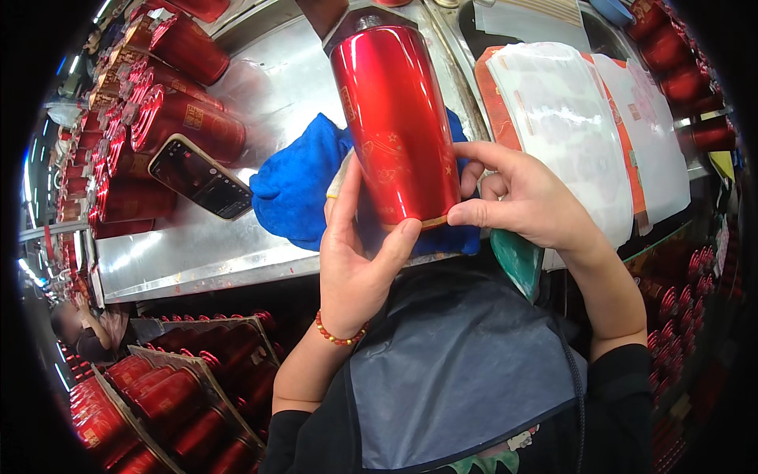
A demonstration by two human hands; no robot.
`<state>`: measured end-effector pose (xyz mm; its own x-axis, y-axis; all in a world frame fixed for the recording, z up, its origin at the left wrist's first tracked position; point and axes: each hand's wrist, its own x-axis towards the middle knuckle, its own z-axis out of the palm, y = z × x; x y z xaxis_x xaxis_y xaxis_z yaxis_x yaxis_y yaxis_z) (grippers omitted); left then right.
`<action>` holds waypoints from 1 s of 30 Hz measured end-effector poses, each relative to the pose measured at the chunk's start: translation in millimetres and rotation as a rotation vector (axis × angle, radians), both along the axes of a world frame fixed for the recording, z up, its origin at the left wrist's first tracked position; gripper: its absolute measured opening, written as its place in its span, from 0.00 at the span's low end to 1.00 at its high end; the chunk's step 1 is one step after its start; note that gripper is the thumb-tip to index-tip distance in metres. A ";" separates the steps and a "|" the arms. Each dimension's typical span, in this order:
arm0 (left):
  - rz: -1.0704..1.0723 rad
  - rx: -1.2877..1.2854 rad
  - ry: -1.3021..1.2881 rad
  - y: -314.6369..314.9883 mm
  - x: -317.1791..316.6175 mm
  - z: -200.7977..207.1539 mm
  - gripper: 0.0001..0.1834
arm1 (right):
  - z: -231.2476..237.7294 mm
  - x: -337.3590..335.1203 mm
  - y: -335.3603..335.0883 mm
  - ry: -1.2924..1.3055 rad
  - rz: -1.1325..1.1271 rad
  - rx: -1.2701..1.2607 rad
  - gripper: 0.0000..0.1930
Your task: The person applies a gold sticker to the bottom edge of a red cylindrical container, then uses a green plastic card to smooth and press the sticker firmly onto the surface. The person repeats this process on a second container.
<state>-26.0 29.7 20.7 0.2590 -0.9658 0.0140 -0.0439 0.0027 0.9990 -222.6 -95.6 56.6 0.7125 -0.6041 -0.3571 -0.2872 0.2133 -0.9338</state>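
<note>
A glossy red bottle (395,110) with gold line drawings and stars lies lengthwise before me, its metallic neck at the far end and its base toward me. My left hand (355,253) grips the left side near the base, thumb at the bottom edge. A whitish piece with a yellow edge (340,175) shows by its fingers; I cannot tell what it is. My right hand (513,189) holds the lower right side, thumb on the base rim and some fingers curled. Under the bottle lies a bunched blue cloth (296,186).
A phone (197,175) leans by several red bottles (189,118) on the metal table (197,257). White sheets (553,110) on orange backing lie right, above a green object (517,257). Crates of red bottles (166,387) stand lower left; a person (91,328) is beyond them.
</note>
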 end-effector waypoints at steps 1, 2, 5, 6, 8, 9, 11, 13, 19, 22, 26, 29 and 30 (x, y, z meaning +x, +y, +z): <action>-0.001 0.003 0.010 0.1 0.0 -0.2 0.46 | -1.1 0.0 0.2 -0.010 -0.004 0.005 0.36; 0.001 0.005 0.020 0.1 -0.1 0.1 0.46 | -1.9 0.1 0.0 -0.021 -0.005 0.009 0.36; 0.008 0.022 0.056 0.2 -0.9 1.5 0.47 | -2.8 0.6 0.2 -0.043 -0.011 0.025 0.36; 0.014 0.028 0.057 0.4 -0.9 1.6 0.47 | -3.0 0.8 0.2 -0.049 -0.012 0.030 0.36; 0.025 0.038 0.061 0.6 -1.2 1.8 0.47 | -3.7 0.8 0.0 -0.051 -0.008 0.025 0.36; 0.028 0.038 0.063 0.3 -1.5 2.4 0.47 | -3.9 0.6 -0.1 -0.051 -0.005 0.021 0.36; 0.034 0.037 0.067 -0.4 -2.3 4.1 0.46 | -3.3 1.0 0.2 -0.046 -0.008 0.007 0.36; 0.040 0.039 0.057 -0.4 -3.0 4.3 0.46 | -3.4 1.2 0.7 -0.045 -0.011 0.008 0.36; 0.054 0.035 -0.041 -0.2 -2.6 4.2 0.46 | -5.4 1.4 1.3 -0.090 -0.034 0.052 0.37; 0.068 0.020 -0.120 -0.5 -3.7 3.0 0.46 | -9.6 3.2 3.8 -0.111 -0.064 0.059 0.37; 0.077 -0.026 -0.232 -0.3 -3.8 -1.3 0.46 | -4.9 10.1 5.8 -0.026 -0.029 -0.036 0.38; 0.073 -0.011 -0.019 3.2 -4.2 -2.3 0.45 | -4.1 11.8 7.1 -0.012 -0.036 -0.083 0.36; 0.092 -0.088 -0.102 5.6 -3.6 -2.8 0.42 | -3.3 11.8 7.2 -0.011 -0.039 -0.088 0.36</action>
<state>-29.5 35.3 17.9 0.3388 -0.9320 0.1284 -0.1495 0.0814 0.9854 -210.8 -88.4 53.3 0.6909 -0.6603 -0.2943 -0.2703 0.1416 -0.9523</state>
